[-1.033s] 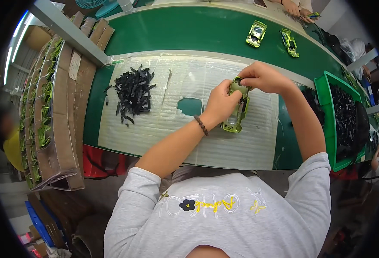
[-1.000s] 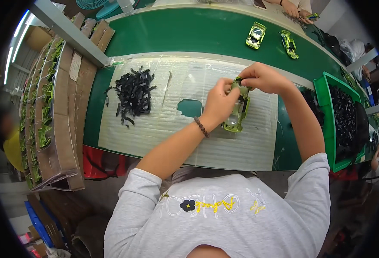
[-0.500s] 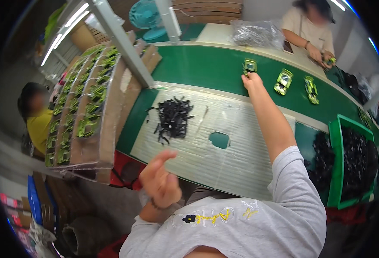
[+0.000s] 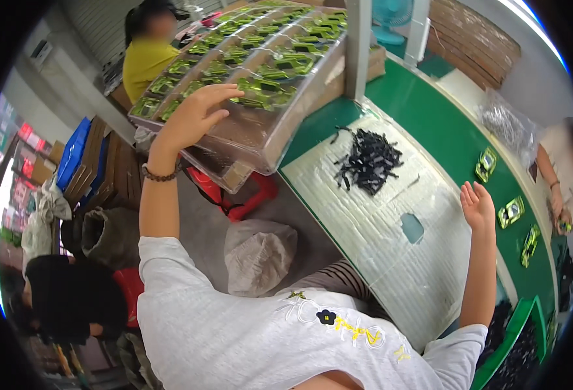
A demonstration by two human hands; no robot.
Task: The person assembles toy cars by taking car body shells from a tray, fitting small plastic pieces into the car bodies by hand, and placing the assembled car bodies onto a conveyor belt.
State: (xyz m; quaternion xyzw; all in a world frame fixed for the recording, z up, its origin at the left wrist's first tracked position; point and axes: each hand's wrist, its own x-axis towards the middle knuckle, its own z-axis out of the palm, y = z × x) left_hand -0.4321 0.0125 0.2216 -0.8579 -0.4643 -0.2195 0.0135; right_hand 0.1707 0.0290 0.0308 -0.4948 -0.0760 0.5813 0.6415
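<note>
Over the front of the clear plastic tray (image 4: 251,162) on my left, my left hand (image 4: 195,117) reaches out with its fingers apart and nothing in them. Rows of shiny lime-green toy car bodies (image 4: 286,63) fill much of this tray. My right hand (image 4: 478,207) is held palm up with fingers stretched, empty, near the edge of the green bench (image 4: 420,91). Closest to it are green toy cars (image 4: 511,212), part of a line along the bench. A heap of small black strips (image 4: 371,159) lies on the pale ribbed work sheet (image 4: 338,208).
A green crate (image 4: 537,325) with black parts stands at the lower right. A metal post (image 4: 359,49) rises beside the tray. A pale sack (image 4: 260,253) sits on the floor. Across the bench a person (image 4: 559,143) handles a green part; another in yellow (image 4: 146,65) is behind the tray.
My view has swung left. My right hand has come away from the green toy car it was touching on the bench. My left hand has moved from before my body to over the tray.
</note>
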